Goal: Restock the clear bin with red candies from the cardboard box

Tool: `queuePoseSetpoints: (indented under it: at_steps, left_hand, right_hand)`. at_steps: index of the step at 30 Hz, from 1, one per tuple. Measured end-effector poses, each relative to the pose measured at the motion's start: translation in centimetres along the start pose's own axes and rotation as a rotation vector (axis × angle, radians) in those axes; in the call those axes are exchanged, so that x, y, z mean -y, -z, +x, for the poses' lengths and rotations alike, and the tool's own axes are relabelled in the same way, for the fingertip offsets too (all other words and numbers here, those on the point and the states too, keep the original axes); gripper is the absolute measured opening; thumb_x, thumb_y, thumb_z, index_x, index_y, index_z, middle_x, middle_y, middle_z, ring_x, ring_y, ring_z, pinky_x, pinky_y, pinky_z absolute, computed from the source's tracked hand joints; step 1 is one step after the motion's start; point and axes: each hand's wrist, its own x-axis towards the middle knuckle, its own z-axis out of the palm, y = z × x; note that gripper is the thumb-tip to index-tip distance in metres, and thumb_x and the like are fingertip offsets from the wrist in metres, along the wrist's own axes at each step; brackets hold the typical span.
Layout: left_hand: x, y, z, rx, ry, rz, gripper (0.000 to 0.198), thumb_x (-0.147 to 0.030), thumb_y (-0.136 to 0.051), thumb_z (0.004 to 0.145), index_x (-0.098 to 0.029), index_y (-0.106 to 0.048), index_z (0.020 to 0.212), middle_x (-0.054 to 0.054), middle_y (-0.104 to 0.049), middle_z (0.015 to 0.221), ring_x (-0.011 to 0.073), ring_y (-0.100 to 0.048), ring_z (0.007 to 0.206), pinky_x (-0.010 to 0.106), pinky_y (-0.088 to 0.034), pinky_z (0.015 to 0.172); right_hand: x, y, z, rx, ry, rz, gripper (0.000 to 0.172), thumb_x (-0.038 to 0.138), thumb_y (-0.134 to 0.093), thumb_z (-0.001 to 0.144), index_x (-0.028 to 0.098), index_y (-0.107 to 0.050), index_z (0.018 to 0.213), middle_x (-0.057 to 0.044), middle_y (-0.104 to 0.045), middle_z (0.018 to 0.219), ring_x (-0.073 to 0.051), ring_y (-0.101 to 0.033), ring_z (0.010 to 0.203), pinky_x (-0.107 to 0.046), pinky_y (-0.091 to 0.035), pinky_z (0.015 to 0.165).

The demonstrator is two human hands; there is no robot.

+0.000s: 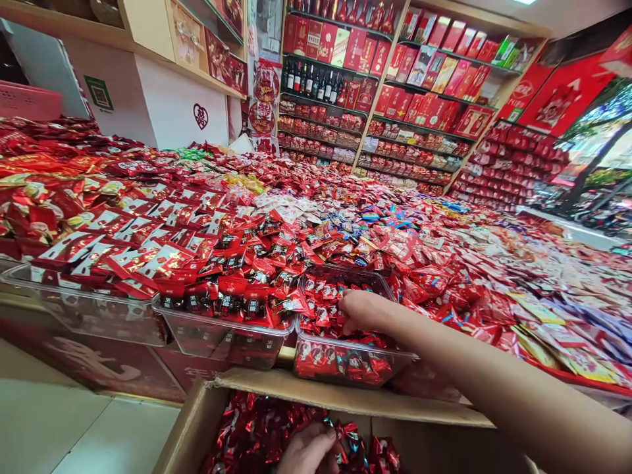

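Note:
My right hand (360, 312) reaches down into a clear plastic bin (353, 347) of small red-wrapped candies (320, 303). Its fingers are curled against the candies, and what lies under them is hidden. Lower down, my left hand (311, 451) is inside an open cardboard box (345, 394) that holds more shiny red-wrapped candies (251, 428). The fingers there bend around some of the candies, partly cut off by the frame's bottom edge.
To the left, another clear bin (222, 332) is heaped with red and black candies. Beside it stands a bin (99, 303) of red and white packets. Mounds of wrapped sweets (395, 243) spread behind. Shelves (370, 79) with boxes and bottles line the back. Floor tiles (113, 434) show at lower left.

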Motion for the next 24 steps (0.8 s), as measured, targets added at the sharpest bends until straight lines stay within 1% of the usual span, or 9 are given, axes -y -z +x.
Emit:
queuePoseSetpoints:
  at_steps: [4, 6, 7, 9, 11, 13, 16, 20, 24]
  left_hand:
    - [-0.7, -0.2, -0.3, 0.000, 0.033, 0.031, 0.036, -0.052, -0.055, 0.056, -0.016, -0.054, 0.055, -0.005, -0.053, 0.040, 0.0041, -0.036, 0.027, 0.019, -0.017, 0.034]
    - [-1.0, -0.5, -0.5, -0.008, 0.064, 0.017, 0.039, -0.054, -0.054, 0.055, -0.015, -0.054, 0.057, -0.004, -0.053, 0.041, 0.0045, -0.038, 0.027, 0.018, -0.014, 0.031]
    - [-1.1, -0.6, -0.7, -0.013, 0.083, 0.000, 0.039, -0.054, -0.054, 0.055, -0.015, -0.055, 0.058, -0.003, -0.053, 0.042, 0.0046, -0.038, 0.027, 0.018, -0.014, 0.029]
    - [-1.2, -0.8, -1.0, -0.026, 0.135, -0.049, 0.037, -0.052, -0.054, 0.056, -0.015, -0.054, 0.058, -0.003, -0.053, 0.043, 0.0044, -0.038, 0.028, 0.017, -0.014, 0.028]
    - [-1.1, -1.1, -1.3, -0.060, 0.156, -0.126, 0.034, -0.049, -0.055, 0.057, -0.015, -0.053, 0.055, -0.003, -0.052, 0.042, 0.0048, -0.039, 0.029, 0.016, -0.017, 0.029]
    - [-1.1, -1.3, -1.7, -0.114, 0.149, -0.165, 0.034, -0.048, -0.055, 0.058, -0.015, -0.052, 0.050, -0.005, -0.049, 0.037, 0.0055, -0.039, 0.031, 0.016, -0.021, 0.032]
    - [-1.1, -1.5, -2.2, -0.163, 0.149, -0.110, 0.035, -0.049, -0.054, 0.061, -0.015, -0.055, 0.053, -0.005, -0.049, 0.037, 0.0073, -0.041, 0.035, 0.018, -0.027, 0.036]
    - [-1.1, -1.7, -2.8, -0.108, 0.008, -0.154, 0.030, -0.042, -0.048, 0.070, -0.015, -0.060, 0.075, 0.000, -0.062, 0.062, 0.0134, -0.054, 0.063, 0.023, -0.039, 0.060]
    - [-1.4, -2.0, -2.9, 0.061, -0.057, -0.305, 0.028, -0.026, -0.039, 0.075, -0.012, -0.060, 0.084, 0.005, -0.065, 0.074, 0.0169, -0.055, 0.079, 0.029, -0.035, 0.076]
  right_hand:
    - [0.4, 3.2, -4.0, -0.211, -0.041, 0.159, 0.012, 0.025, -0.053, 0.067, 0.016, -0.059, 0.072, -0.005, -0.058, 0.072, -0.014, -0.053, 0.065, -0.023, -0.037, 0.056]
    - [1.9, 3.9, -7.7, -0.302, -0.041, 0.429, 0.011, 0.021, -0.045, 0.072, 0.019, -0.057, 0.070, -0.001, -0.057, 0.068, -0.012, -0.051, 0.061, -0.021, -0.037, 0.055]
    - [3.1, 3.5, -9.4, -0.267, -0.019, 0.596, 0.012, 0.021, -0.044, 0.072, 0.021, -0.056, 0.069, 0.001, -0.057, 0.065, -0.010, -0.050, 0.057, -0.020, -0.037, 0.051]
    - [5.9, 1.1, -12.2, -0.059, 0.013, 0.894, 0.010, 0.025, -0.046, 0.071, 0.022, -0.056, 0.068, 0.002, -0.058, 0.064, -0.010, -0.051, 0.057, -0.018, -0.037, 0.048]
    - [9.1, -3.2, -13.3, 0.093, 0.055, 1.097, 0.010, 0.027, -0.048, 0.070, 0.022, -0.057, 0.067, 0.002, -0.058, 0.062, -0.010, -0.050, 0.053, -0.017, -0.035, 0.045]
    - [11.8, -8.0, -13.1, -0.034, -0.079, 1.138, 0.007, 0.026, -0.053, 0.065, 0.020, -0.055, 0.066, 0.001, -0.057, 0.064, -0.011, -0.049, 0.056, -0.018, -0.035, 0.047]
    - [14.1, -12.9, -12.0, -0.090, -0.175, 1.139, 0.027, 0.026, -0.065, 0.050, 0.017, -0.052, 0.073, -0.002, -0.057, 0.074, -0.013, -0.048, 0.061, -0.020, -0.036, 0.053]
    - [14.3, -13.8, -12.3, -0.252, -0.120, 1.176, 0.015, 0.021, -0.054, 0.064, 0.017, -0.053, 0.078, -0.002, -0.056, 0.078, -0.013, -0.049, 0.070, -0.022, -0.037, 0.064]
    - [13.3, -13.8, -12.6, -0.275, -0.203, 1.405, 0.014, 0.024, -0.044, 0.073, 0.016, -0.053, 0.080, -0.002, -0.055, 0.070, -0.012, -0.050, 0.064, -0.022, -0.038, 0.058]
